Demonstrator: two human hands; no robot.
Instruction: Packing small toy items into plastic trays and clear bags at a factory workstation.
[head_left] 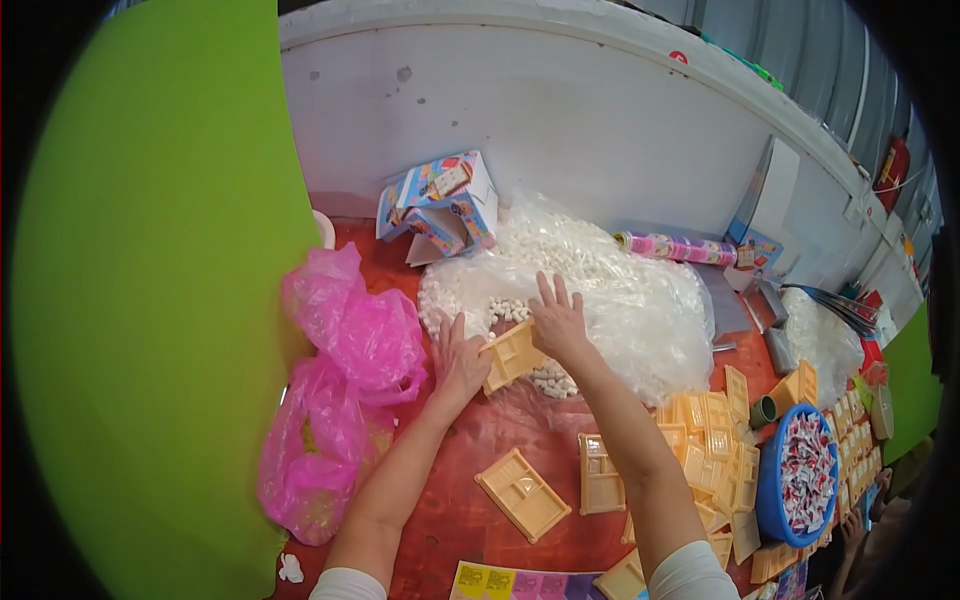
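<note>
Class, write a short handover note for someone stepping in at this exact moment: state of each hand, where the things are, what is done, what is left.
Left hand: grips the left edge of a yellow tray, held over the red table.
Right hand: open, fingers spread, palm on the tray's far end, reaching into the clear bag of small white pieces.
Done: cannot tell whether any tray is filled; two trays lie flat near the forearms.
Left: a pile of yellow trays at right.
Nearby: pink bags at left, blue bowl at right.
</note>
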